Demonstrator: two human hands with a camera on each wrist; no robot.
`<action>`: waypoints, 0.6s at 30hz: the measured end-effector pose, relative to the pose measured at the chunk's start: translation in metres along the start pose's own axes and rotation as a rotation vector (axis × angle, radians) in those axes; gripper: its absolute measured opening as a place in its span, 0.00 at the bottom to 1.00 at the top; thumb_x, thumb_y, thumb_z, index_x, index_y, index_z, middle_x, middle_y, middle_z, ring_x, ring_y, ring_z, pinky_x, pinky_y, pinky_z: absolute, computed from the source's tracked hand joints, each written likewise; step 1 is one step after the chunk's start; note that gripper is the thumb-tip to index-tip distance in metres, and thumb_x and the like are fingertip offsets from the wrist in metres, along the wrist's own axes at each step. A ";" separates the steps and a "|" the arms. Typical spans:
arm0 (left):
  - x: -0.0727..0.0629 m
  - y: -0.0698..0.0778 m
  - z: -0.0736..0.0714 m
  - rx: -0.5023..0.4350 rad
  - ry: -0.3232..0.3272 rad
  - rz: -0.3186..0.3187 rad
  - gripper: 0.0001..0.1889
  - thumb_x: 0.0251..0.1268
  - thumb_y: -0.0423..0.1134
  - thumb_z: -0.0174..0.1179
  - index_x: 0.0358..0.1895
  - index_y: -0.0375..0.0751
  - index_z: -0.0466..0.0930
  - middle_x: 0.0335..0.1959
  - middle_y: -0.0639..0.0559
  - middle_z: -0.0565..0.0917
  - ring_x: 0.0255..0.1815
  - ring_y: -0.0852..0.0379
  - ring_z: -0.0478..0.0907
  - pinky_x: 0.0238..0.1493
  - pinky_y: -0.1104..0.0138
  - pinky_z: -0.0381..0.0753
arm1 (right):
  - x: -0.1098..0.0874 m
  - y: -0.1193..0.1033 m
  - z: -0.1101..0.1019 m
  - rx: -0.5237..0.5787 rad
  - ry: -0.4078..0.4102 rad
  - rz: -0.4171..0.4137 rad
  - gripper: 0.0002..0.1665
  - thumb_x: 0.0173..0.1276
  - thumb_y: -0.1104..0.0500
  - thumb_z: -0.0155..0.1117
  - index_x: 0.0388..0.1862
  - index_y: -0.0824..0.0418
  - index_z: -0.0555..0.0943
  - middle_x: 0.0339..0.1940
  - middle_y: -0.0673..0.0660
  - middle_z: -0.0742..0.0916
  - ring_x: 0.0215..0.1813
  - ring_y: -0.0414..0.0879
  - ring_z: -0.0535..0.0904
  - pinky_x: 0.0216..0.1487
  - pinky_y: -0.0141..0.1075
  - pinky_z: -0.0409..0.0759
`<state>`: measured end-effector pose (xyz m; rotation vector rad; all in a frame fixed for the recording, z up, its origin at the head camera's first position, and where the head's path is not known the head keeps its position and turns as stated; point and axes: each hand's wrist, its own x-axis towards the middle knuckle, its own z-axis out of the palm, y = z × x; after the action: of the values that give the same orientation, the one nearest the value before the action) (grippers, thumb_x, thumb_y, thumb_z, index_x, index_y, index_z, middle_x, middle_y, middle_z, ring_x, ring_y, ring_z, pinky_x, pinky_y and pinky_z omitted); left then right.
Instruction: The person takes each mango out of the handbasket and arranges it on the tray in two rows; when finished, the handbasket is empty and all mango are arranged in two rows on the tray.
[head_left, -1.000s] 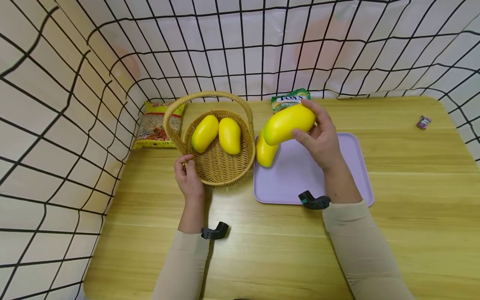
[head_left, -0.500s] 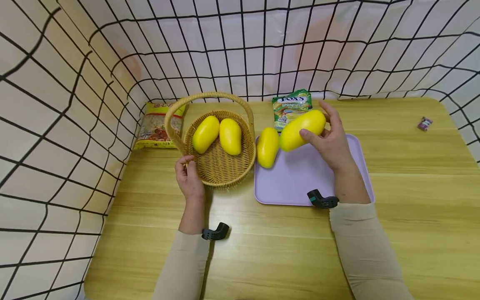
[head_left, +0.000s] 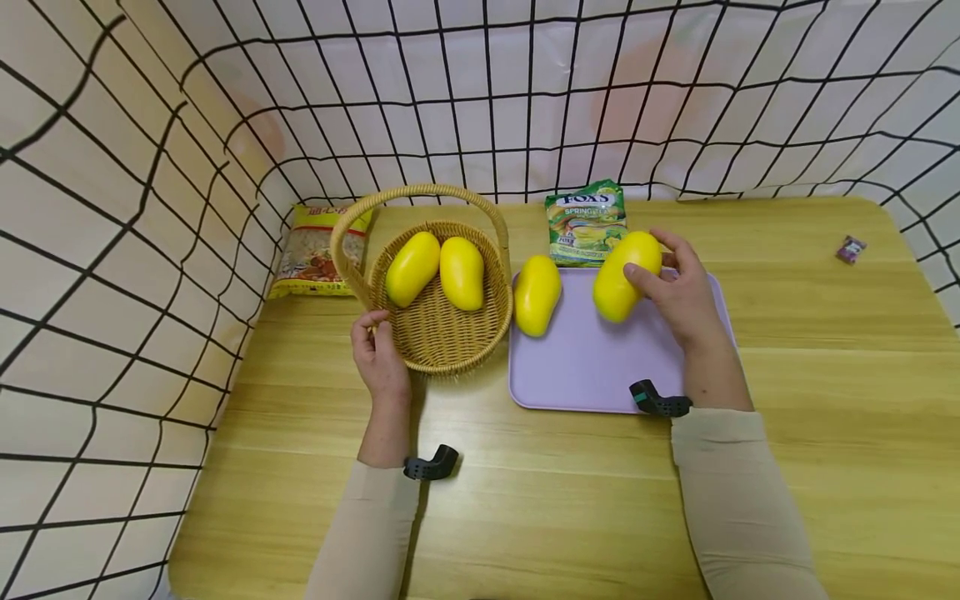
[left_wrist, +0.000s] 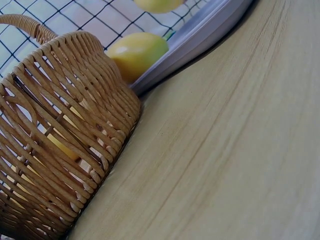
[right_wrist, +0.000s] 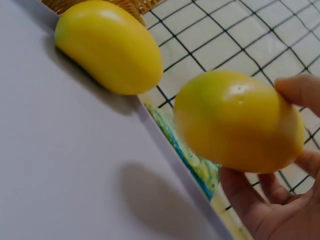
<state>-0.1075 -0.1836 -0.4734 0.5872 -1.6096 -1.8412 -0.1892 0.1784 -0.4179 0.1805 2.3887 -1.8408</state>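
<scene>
My right hand holds a yellow mango between thumb and fingers over the lilac tray. In the right wrist view this mango hangs above the tray, its shadow cast on the surface. A second mango lies at the tray's left end, close to the basket. Two more mangoes, a left one and a right one, rest inside the wicker basket. My left hand grips the basket's rim at its near left side. The left wrist view shows the basket's woven wall close up.
Behind the tray lies a green candy bag. A yellow-and-red food packet sits behind the basket to the left. One small purple wrapped sweet is at the far right. Black grid mesh borders the wooden table.
My right hand has moved right and lowered with the mango, away from the basket and the mango on the tray. The held mango has turned more upright. My left hand has stayed put.
</scene>
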 end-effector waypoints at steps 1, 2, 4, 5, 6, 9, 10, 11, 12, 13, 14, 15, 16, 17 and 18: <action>0.000 0.000 0.000 0.001 0.000 0.002 0.08 0.70 0.32 0.50 0.42 0.42 0.79 0.49 0.57 0.75 0.58 0.60 0.70 0.55 0.70 0.69 | 0.001 0.002 -0.001 -0.003 0.000 0.019 0.45 0.70 0.46 0.68 0.81 0.45 0.59 0.58 0.48 0.69 0.52 0.44 0.72 0.47 0.22 0.78; 0.000 0.000 0.000 0.003 -0.001 0.003 0.08 0.70 0.32 0.50 0.42 0.42 0.79 0.49 0.57 0.75 0.58 0.60 0.70 0.55 0.70 0.69 | 0.002 0.005 -0.001 -0.004 -0.003 0.033 0.45 0.71 0.45 0.67 0.82 0.46 0.58 0.57 0.48 0.70 0.53 0.45 0.72 0.47 0.22 0.78; 0.000 0.000 0.000 0.005 -0.001 0.008 0.08 0.70 0.32 0.49 0.42 0.41 0.79 0.49 0.57 0.75 0.57 0.60 0.70 0.55 0.70 0.69 | 0.004 0.008 -0.002 -0.019 -0.009 0.062 0.46 0.71 0.43 0.66 0.82 0.47 0.58 0.60 0.51 0.72 0.55 0.45 0.72 0.47 0.21 0.78; 0.000 0.000 0.000 0.005 0.001 0.011 0.08 0.70 0.32 0.49 0.42 0.41 0.79 0.48 0.58 0.75 0.57 0.60 0.70 0.54 0.70 0.69 | 0.005 0.010 -0.002 -0.028 -0.011 0.072 0.46 0.71 0.42 0.66 0.82 0.48 0.58 0.62 0.53 0.73 0.55 0.44 0.72 0.47 0.20 0.78; 0.000 0.000 0.000 0.004 0.002 0.014 0.08 0.70 0.32 0.49 0.43 0.40 0.79 0.48 0.58 0.75 0.56 0.60 0.70 0.54 0.71 0.69 | 0.006 0.011 -0.002 -0.035 -0.014 0.082 0.46 0.71 0.41 0.65 0.82 0.48 0.58 0.65 0.55 0.72 0.55 0.44 0.72 0.47 0.20 0.77; 0.000 0.000 0.000 0.002 0.003 0.020 0.08 0.70 0.31 0.49 0.43 0.39 0.78 0.47 0.59 0.75 0.55 0.61 0.70 0.53 0.71 0.69 | 0.007 0.013 -0.002 -0.057 -0.018 0.114 0.46 0.71 0.40 0.64 0.82 0.48 0.58 0.72 0.60 0.70 0.59 0.47 0.72 0.55 0.25 0.77; 0.000 0.000 0.001 -0.001 0.003 0.022 0.08 0.70 0.31 0.49 0.43 0.37 0.78 0.46 0.59 0.75 0.55 0.61 0.70 0.54 0.71 0.68 | 0.007 0.013 -0.003 -0.068 -0.015 0.126 0.46 0.72 0.39 0.63 0.82 0.48 0.57 0.73 0.61 0.70 0.60 0.48 0.72 0.59 0.29 0.78; 0.000 0.000 0.001 -0.001 0.000 0.021 0.08 0.70 0.31 0.49 0.43 0.37 0.78 0.47 0.59 0.75 0.55 0.61 0.70 0.55 0.71 0.68 | 0.006 0.014 -0.004 -0.079 -0.008 0.133 0.46 0.71 0.38 0.63 0.82 0.47 0.57 0.74 0.61 0.70 0.62 0.50 0.72 0.64 0.34 0.77; 0.000 0.000 0.001 -0.001 -0.001 0.021 0.08 0.70 0.31 0.49 0.44 0.36 0.78 0.47 0.58 0.75 0.56 0.61 0.70 0.55 0.71 0.68 | 0.006 0.014 -0.005 -0.093 -0.003 0.142 0.46 0.72 0.37 0.62 0.82 0.47 0.57 0.76 0.61 0.70 0.65 0.52 0.71 0.68 0.39 0.76; 0.000 0.000 0.001 0.000 -0.004 0.020 0.08 0.70 0.31 0.49 0.44 0.35 0.78 0.47 0.58 0.75 0.56 0.61 0.70 0.55 0.71 0.68 | 0.006 0.014 -0.005 -0.106 0.002 0.151 0.47 0.71 0.36 0.62 0.82 0.46 0.57 0.77 0.62 0.70 0.67 0.53 0.71 0.71 0.44 0.74; 0.000 0.000 0.000 -0.001 -0.006 0.020 0.08 0.70 0.31 0.49 0.44 0.34 0.77 0.48 0.58 0.75 0.57 0.61 0.70 0.56 0.71 0.68 | 0.005 0.014 -0.007 -0.115 0.007 0.158 0.47 0.71 0.35 0.61 0.82 0.46 0.57 0.77 0.62 0.70 0.69 0.55 0.70 0.73 0.48 0.72; 0.000 0.001 0.000 -0.002 -0.007 0.020 0.08 0.71 0.31 0.49 0.45 0.34 0.77 0.48 0.58 0.75 0.57 0.61 0.70 0.56 0.71 0.68 | 0.005 0.015 -0.008 -0.126 0.011 0.162 0.47 0.71 0.35 0.61 0.82 0.46 0.57 0.78 0.62 0.70 0.70 0.56 0.70 0.75 0.50 0.70; 0.000 0.000 0.000 -0.002 -0.009 0.020 0.08 0.71 0.31 0.49 0.45 0.33 0.77 0.48 0.58 0.75 0.57 0.61 0.70 0.56 0.71 0.68 | 0.005 0.015 -0.008 -0.132 0.015 0.165 0.46 0.71 0.34 0.61 0.82 0.46 0.58 0.78 0.62 0.71 0.71 0.56 0.70 0.75 0.51 0.70; 0.000 0.000 0.000 -0.001 -0.009 0.019 0.08 0.71 0.31 0.49 0.45 0.33 0.77 0.48 0.58 0.75 0.57 0.60 0.70 0.55 0.70 0.68 | 0.005 0.016 -0.009 -0.133 0.017 0.164 0.46 0.71 0.34 0.61 0.82 0.47 0.59 0.78 0.62 0.71 0.71 0.56 0.70 0.75 0.51 0.70; 0.000 0.000 0.000 -0.002 -0.009 0.019 0.08 0.70 0.31 0.49 0.45 0.34 0.77 0.48 0.58 0.75 0.57 0.60 0.70 0.55 0.70 0.68 | 0.006 0.016 -0.010 -0.136 0.017 0.166 0.46 0.71 0.34 0.61 0.82 0.47 0.59 0.77 0.62 0.71 0.71 0.57 0.70 0.75 0.52 0.70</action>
<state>-0.1073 -0.1834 -0.4733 0.5619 -1.6135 -1.8336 -0.1923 0.1918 -0.4319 0.3700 2.4179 -1.6057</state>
